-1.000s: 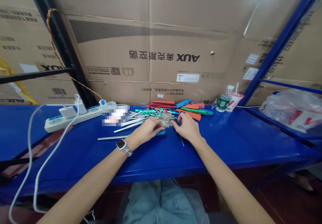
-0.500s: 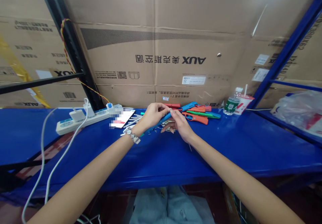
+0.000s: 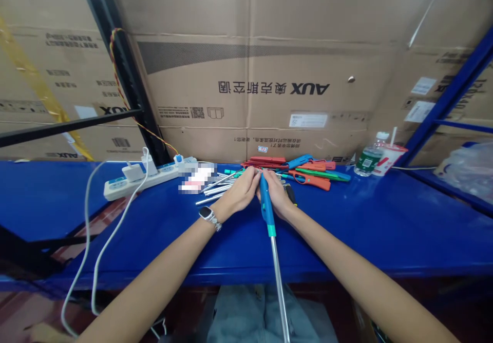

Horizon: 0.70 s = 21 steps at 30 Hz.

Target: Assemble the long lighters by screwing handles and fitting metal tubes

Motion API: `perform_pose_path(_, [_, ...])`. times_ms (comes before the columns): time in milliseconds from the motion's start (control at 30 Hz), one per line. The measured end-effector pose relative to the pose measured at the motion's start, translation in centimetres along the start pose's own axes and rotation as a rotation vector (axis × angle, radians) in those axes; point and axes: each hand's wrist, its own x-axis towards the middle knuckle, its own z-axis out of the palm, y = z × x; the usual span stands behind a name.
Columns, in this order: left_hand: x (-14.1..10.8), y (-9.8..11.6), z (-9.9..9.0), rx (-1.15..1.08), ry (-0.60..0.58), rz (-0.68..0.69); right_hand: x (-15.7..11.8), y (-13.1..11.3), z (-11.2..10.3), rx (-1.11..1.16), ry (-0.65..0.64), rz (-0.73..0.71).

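Note:
A blue long-necked lighter (image 3: 266,204) with a green collar and a silver metal tube points down toward me, its tube reaching past the table's front edge. My right hand (image 3: 278,193) is closed around the handle's far end. From the other side my left hand (image 3: 242,188) presses in, its fingers bunched at that same end; what its fingertips pinch is hidden. Several loose silver tubes (image 3: 216,190) lie just left of my left hand. Behind both hands is a pile of orange lighter handles (image 3: 314,180), along with red, blue and green ones.
A white power strip (image 3: 125,185) with plugs and cords lies on the left of the blue table (image 3: 346,235). A water bottle (image 3: 368,158) and a paper cup (image 3: 388,159) with a straw stand at the right. Large cardboard (image 3: 269,101) walls off the back.
The blue lighter has swung from lying crosswise between my hands to pointing down toward me, its silver tube now showing. My hands have come together at its far end.

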Motion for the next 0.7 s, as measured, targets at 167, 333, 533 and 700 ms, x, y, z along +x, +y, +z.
perform_pose_path(167, [-0.1, 0.0, 0.4, 0.13, -0.035, 0.082, -0.7, -0.2, -0.4, 0.01, -0.016, 0.027])
perform_pose_path(333, [0.3, -0.2, 1.2, 0.021, 0.026, -0.061, -0.9, -0.4, -0.5, -0.005, -0.051, 0.032])
perform_pose_path(533, [0.3, 0.0, 1.0, -0.04, 0.008, -0.171, -0.9, -0.2, -0.6, -0.069, -0.056, 0.065])
perform_pose_path(700, [-0.3, 0.3, 0.4, 0.113, 0.019, -0.038, -0.8, 0.0, -0.5, -0.009, -0.063, 0.083])
